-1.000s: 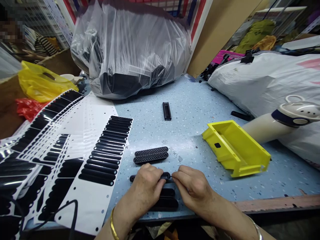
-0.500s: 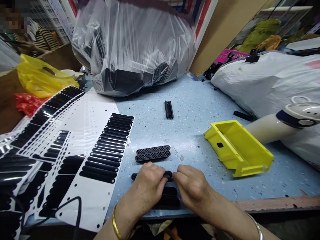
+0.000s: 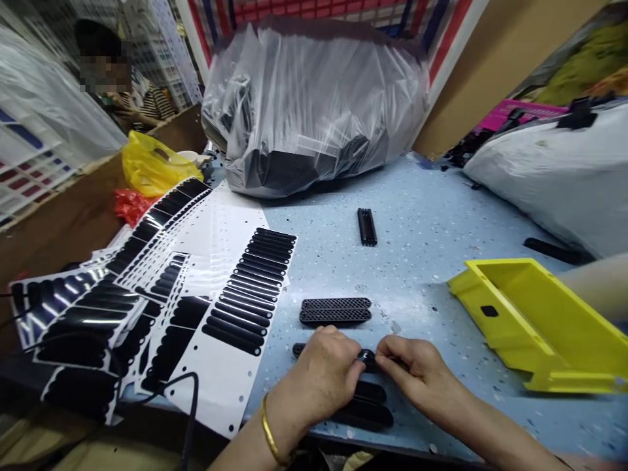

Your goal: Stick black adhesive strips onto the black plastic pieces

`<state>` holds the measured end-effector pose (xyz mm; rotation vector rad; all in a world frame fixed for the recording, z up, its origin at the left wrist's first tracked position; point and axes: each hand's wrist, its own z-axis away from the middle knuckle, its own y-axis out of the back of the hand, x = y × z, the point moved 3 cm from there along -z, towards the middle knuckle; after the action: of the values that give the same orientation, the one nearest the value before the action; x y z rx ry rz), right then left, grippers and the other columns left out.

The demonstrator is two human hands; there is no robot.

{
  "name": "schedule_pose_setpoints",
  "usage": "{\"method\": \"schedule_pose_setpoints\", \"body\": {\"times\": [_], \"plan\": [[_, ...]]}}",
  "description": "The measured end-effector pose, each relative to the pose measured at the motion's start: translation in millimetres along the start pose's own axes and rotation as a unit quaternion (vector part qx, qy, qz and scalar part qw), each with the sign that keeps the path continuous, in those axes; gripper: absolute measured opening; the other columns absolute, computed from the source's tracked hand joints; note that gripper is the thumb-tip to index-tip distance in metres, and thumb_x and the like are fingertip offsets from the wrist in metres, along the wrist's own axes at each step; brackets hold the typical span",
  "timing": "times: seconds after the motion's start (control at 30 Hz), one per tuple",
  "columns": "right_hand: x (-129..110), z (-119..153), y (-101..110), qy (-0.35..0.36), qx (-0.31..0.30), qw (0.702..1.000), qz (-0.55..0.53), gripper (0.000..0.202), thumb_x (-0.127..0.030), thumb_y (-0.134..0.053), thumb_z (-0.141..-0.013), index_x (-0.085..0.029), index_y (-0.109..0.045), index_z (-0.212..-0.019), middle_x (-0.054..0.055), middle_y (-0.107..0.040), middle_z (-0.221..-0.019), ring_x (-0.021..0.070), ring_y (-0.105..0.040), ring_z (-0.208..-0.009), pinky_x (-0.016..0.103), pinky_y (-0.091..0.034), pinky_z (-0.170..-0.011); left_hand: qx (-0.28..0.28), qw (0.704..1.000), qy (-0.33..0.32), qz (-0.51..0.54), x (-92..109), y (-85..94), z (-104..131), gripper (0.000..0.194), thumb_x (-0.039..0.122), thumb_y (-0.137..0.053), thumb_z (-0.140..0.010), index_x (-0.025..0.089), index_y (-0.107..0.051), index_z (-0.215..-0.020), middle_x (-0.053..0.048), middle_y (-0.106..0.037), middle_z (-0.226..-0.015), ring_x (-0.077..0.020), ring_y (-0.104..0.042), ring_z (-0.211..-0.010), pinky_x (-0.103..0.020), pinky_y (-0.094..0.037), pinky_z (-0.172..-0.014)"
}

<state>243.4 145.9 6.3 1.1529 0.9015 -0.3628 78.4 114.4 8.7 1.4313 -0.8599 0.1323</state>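
Note:
A long narrow black plastic piece (image 3: pixel 298 350) with rounded ends lies crosswise near the table's front edge. My left hand (image 3: pixel 326 369) is closed over its middle, thumb toward the right end, hiding much of it. Something glossy and black (image 3: pixel 367 357) shows at that right end. There my right hand (image 3: pixel 415 369) is pinched, fingertips touching the end; what they grip is too small to make out. Two smooth black strips (image 3: pixel 366 412) lie below my hands, partly covered by the left. Just beyond are two black pieces with a lattice surface (image 3: pixel 336 311), side by side.
Sheets of glossy black strip stickers (image 3: pixel 240 291) spread over the left side. A yellow bin (image 3: pixel 510 327) stands at right. Farther back lie a small black stack (image 3: pixel 367 227) and a large clear plastic bag (image 3: pixel 314 111). A person (image 3: pixel 147 98) sits at the far left.
The view has swung left, so things appear farther right. My left hand stays on the black piece; my right fingers remain pinched at its right end, where a glossy surface now shows.

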Motion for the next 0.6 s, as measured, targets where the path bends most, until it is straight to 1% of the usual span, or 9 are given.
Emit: {"method": "schedule_pose_setpoints", "body": {"times": [0.07,0.17,0.23,0.27,0.37,0.4,0.47,0.53,0.6], "plan": [[-0.8,-1.0,-0.6,-0.018,-0.022,0.999,-0.020,0.027,-0.041,-0.051,-0.077,-0.022,-0.054,-0.058,-0.001,-0.050,-0.051,0.0160,-0.048,-0.050,0.028,-0.038,-0.049,0.001,1.000,-0.001,-0.011,-0.1,-0.1,0.4,0.016,0.016,-0.069,-0.083,0.016,-0.060,-0.069,-0.005,-0.068,-0.073,-0.0202,-0.060,-0.076,-0.032,-0.049,-0.073],[0.5,-1.1,-3.6,-0.097,-0.092,0.986,-0.103,0.029,-0.049,-0.051,-0.073,-0.023,-0.051,-0.060,-0.004,-0.043,-0.051,0.0144,-0.043,-0.045,0.027,-0.036,-0.043,-0.001,1.000,-0.004,-0.016,-0.2,-0.6,0.4,0.016,0.017,-0.069,-0.083,0.016,-0.061,-0.070,-0.005,-0.069,-0.074,-0.0203,-0.061,-0.076,-0.031,-0.049,-0.072],[0.7,-1.2,-4.7,-0.128,-0.114,0.976,-0.132,0.030,-0.052,-0.051,-0.072,-0.023,-0.050,-0.062,-0.005,-0.040,-0.051,0.0136,-0.041,-0.043,0.026,-0.035,-0.040,-0.001,1.000,-0.004,-0.017,-0.5,-1.1,-0.1,0.015,0.018,-0.069,-0.084,0.016,-0.062,-0.071,-0.005,-0.069,-0.075,-0.0207,-0.061,-0.076,-0.032,-0.048,-0.071],[-0.2,-1.8,-4.3,-0.121,-0.110,0.979,-0.125,0.030,-0.051,-0.052,-0.072,-0.023,-0.050,-0.062,-0.005,-0.040,-0.051,0.0135,-0.040,-0.044,0.026,-0.035,-0.040,-0.002,1.000,-0.005,-0.016,-0.7,-1.3,-0.4,0.014,0.018,-0.069,-0.084,0.016,-0.062,-0.071,-0.006,-0.070,-0.075,-0.0210,-0.061,-0.077,-0.032,-0.048,-0.072],[-5.4,-4.3,-1.0,-0.061,-0.061,0.995,-0.059,0.028,-0.046,-0.053,-0.072,-0.023,-0.050,-0.058,-0.003,-0.042,-0.051,0.0139,-0.041,-0.049,0.026,-0.035,-0.045,-0.003,1.000,-0.005,-0.015,-1.4,-0.9,-0.8,0.014,0.018,-0.069,-0.084,0.016,-0.063,-0.072,-0.006,-0.070,-0.076,-0.0215,-0.061,-0.078,-0.032,-0.048,-0.072],[-6.6,-4.7,-0.6,-0.056,-0.052,0.996,-0.046,0.027,-0.044,-0.053,-0.071,-0.022,-0.049,-0.056,-0.003,-0.043,-0.051,0.0138,-0.042,-0.050,0.025,-0.035,-0.045,-0.004,1.000,-0.004,-0.014,-1.6,-0.6,-0.7,0.014,0.018,-0.069,-0.084,0.016,-0.063,-0.072,-0.006,-0.070,-0.076,-0.0216,-0.061,-0.078,-0.032,-0.047,-0.072],[-6.0,-4.5,-2.6,-0.094,-0.067,0.991,-0.069,0.023,-0.042,-0.053,-0.068,-0.022,-0.048,-0.056,-0.004,-0.042,-0.049,0.0128,-0.041,-0.047,0.025,-0.034,-0.043,-0.006,1.000,0.000,-0.008,-1.8,-0.2,-0.4,0.014,0.018,-0.068,-0.085,0.016,-0.063,-0.072,-0.006,-0.070,-0.077,-0.0216,-0.061,-0.079,-0.031,-0.046,-0.072],[-3.5,-3.4,-6.3,-0.151,-0.097,0.976,-0.126,0.019,-0.040,-0.053,-0.064,-0.022,-0.048,-0.058,-0.006,-0.041,-0.046,0.0111,-0.038,-0.041,0.024,-0.031,-0.039,-0.009,1.000,0.005,0.001,-2.0,-0.6,-0.1,0.013,0.017,-0.067,-0.085,0.016,-0.064,-0.073,-0.006,-0.070,-0.077,-0.0213,-0.062,-0.080,-0.030,-0.045,-0.072],[-1.2,-3.0,-8.6,-0.178,-0.105,0.965,-0.163,0.017,-0.038,-0.052,-0.059,-0.022,-0.048,-0.058,-0.006,-0.041,-0.044,0.0099,-0.036,-0.038,0.023,-0.031,-0.036,-0.011,1.000,0.010,0.005,-2.5,-1.8,-0.2,0.011,0.016,-0.066,-0.086,0.015,-0.065,-0.074,-0.006,-0.070,-0.078,-0.0214,-0.062,-0.081,-0.030,-0.045,-0.072]]}}
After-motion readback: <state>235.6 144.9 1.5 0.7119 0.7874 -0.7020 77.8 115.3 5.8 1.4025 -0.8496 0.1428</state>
